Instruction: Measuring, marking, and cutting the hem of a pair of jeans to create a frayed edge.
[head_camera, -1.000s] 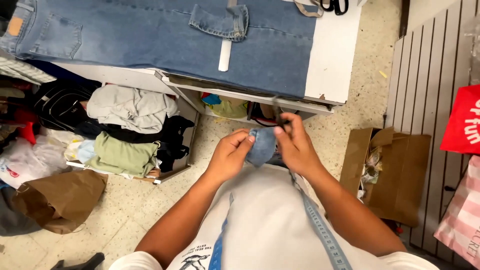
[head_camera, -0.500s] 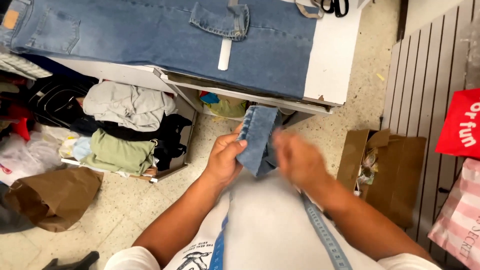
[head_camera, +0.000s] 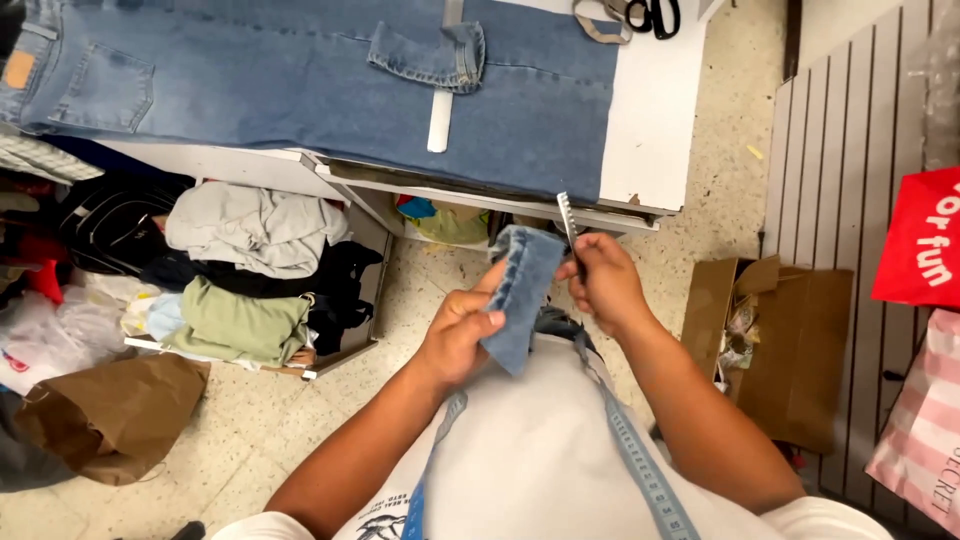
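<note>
Denim strip pinched in the left hand, small tool now raised beside it

The folded denim piece (head_camera: 520, 295) is gripped between thumb and fingers of the left hand (head_camera: 460, 335), held low in front of the body, near the table edge (head_camera: 650, 130); the right hand (head_camera: 600, 282) is clenched on a thin metal tool (head_camera: 566, 218), its tip just beside the strip's top. Half a second ago the right hand was blurred and lower; the tool has since been brought up, and the strip tilted, with jeans (head_camera: 300, 80) left flat on the far table

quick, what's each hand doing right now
Left hand: closed on a small denim piece.
Right hand: closed, pinching a thin metal tool at the denim's edge.
</note>
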